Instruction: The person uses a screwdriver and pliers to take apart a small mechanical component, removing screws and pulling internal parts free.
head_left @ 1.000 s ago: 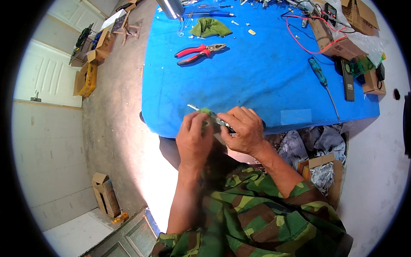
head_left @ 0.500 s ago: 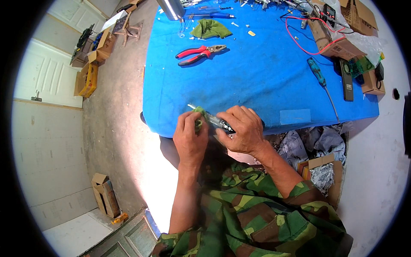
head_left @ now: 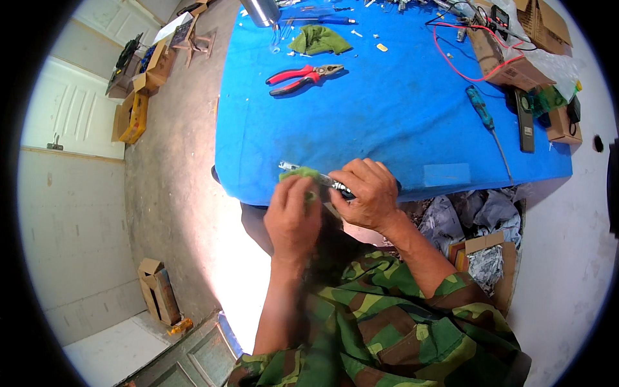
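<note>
Near the front edge of the table, my right hand point(head_left: 367, 193) is closed around the dark end of a slim clear-and-silver tube point(head_left: 333, 182), whose exact kind I cannot make out. My left hand point(head_left: 293, 216), slightly blurred, pinches a green cloth point(head_left: 300, 173) around the tube's middle. The tube's far tip sticks out beyond the cloth to the upper left. Farther up lie red-and-black pliers point(head_left: 306, 79) and a second crumpled green cloth point(head_left: 319, 40). My fingers hide part of the tube.
A blue cloth covers the table point(head_left: 380, 116). On its right are a screwdriver point(head_left: 485, 113), a dark flat device point(head_left: 524, 122), a cardboard box point(head_left: 509, 68) and a red wire point(head_left: 445, 61). A metal cylinder point(head_left: 261, 11) stands at the back left. Bags point(head_left: 445, 219) lie below the right edge.
My left hand and its cloth have shifted slightly along the tube toward my right hand, and more of the tip shows. My right hand keeps its grip, barely moved.
</note>
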Demonstrator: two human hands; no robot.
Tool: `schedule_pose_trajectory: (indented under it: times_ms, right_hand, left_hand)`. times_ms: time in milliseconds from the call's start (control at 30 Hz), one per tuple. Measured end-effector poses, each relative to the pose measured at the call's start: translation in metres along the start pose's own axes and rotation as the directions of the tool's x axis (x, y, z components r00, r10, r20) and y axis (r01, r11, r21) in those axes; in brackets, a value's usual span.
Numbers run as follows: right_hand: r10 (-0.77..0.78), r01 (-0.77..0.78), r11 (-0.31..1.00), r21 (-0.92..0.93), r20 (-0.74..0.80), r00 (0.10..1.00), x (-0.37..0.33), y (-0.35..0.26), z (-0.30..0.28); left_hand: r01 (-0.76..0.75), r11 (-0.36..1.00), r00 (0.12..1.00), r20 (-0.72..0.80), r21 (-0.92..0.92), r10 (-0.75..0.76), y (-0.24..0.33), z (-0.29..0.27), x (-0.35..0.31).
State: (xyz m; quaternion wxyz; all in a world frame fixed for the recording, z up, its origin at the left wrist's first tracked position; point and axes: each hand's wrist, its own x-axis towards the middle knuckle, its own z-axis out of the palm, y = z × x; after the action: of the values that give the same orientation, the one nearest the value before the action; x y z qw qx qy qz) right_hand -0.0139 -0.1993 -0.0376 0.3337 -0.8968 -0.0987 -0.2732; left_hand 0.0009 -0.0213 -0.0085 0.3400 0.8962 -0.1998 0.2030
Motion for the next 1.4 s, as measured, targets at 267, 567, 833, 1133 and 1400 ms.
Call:
schedule_pose_trajectory:
  times_ms: [267, 567, 833, 1133, 1400]
  right_hand:
    - [0.007, -0.007, 1.0, 0.008, 0.01, 1.0, -0.001, 0.0, 0.0]
    - [0.019, -0.02, 1.0, 0.022, 0.008, 1.0, 0.001, -0.001, -0.001]
    - [0.02, -0.02, 1.0, 0.017, 0.005, 1.0, 0.001, -0.001, -0.001]
    - [0.002, -0.002, 1.0, 0.015, -0.011, 1.0, 0.0, 0.002, 0.001]
    - [0.014, -0.014, 0.999, 0.029, 0.004, 1.0, 0.0, 0.0, -0.003]
  left_hand:
    - [-0.01, 1.0, 0.999, 0.052, 0.025, 0.009, -0.001, 0.007, -0.003]
    - [0.068, 0.994, 0.998, -0.02, 0.08, -0.067, -0.016, -0.002, 0.011]
    - [0.15, 0.985, 0.987, -0.062, 0.083, -0.146, -0.029, -0.011, 0.015]
    - [-0.036, 0.999, 0.996, 0.085, 0.01, 0.035, 0.01, 0.011, -0.005]
    - [0.025, 0.993, 0.999, 0.039, 0.116, -0.03, -0.006, 0.005, 0.007]
